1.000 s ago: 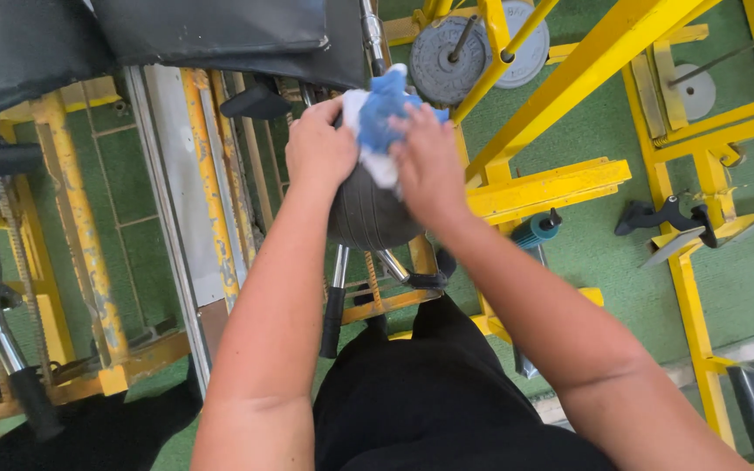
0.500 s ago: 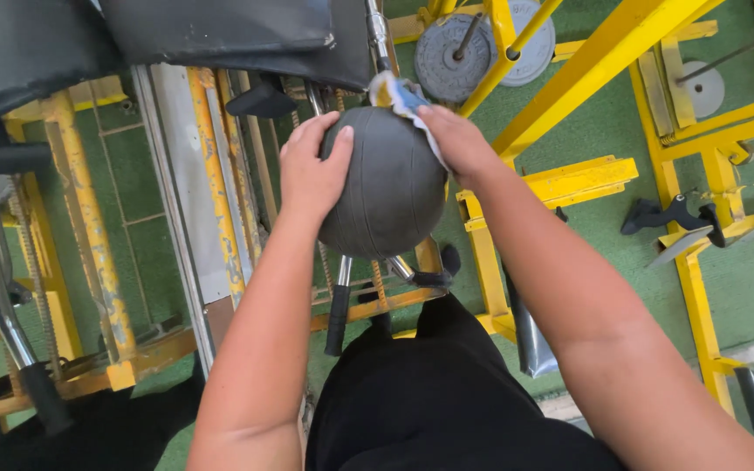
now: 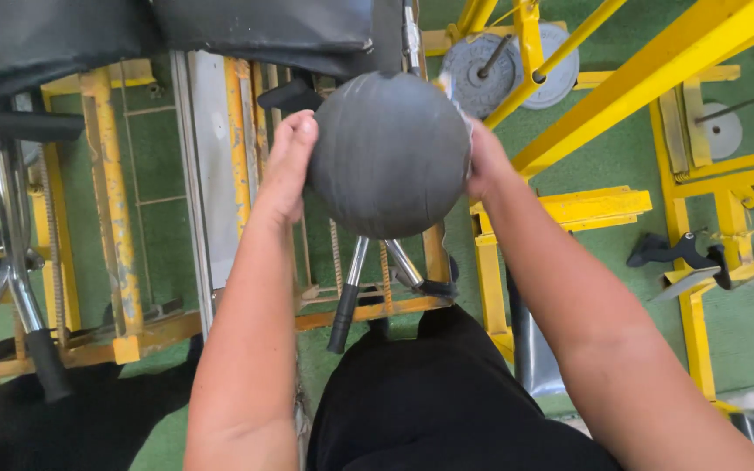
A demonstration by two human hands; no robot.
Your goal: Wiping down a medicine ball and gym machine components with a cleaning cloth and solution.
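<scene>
I hold a dark grey medicine ball (image 3: 388,154) up in front of me between both hands. My left hand (image 3: 286,166) presses flat against the ball's left side. My right hand (image 3: 484,160) cups the ball's right side, and a sliver of white cloth (image 3: 444,85) peeks out above it behind the ball. Most of the cloth is hidden by the ball and my right hand.
Yellow steel gym frames (image 3: 586,205) stand on green flooring all around. Grey weight plates (image 3: 482,61) sit on a peg beyond the ball. A black padded bench (image 3: 220,26) is at the top left. Chrome handles with black grips (image 3: 346,301) hang below the ball.
The ball has been raised and turned. The blue and white cloth, on top of the ball a second ago, has slid round to the far right side, nearly out of sight.
</scene>
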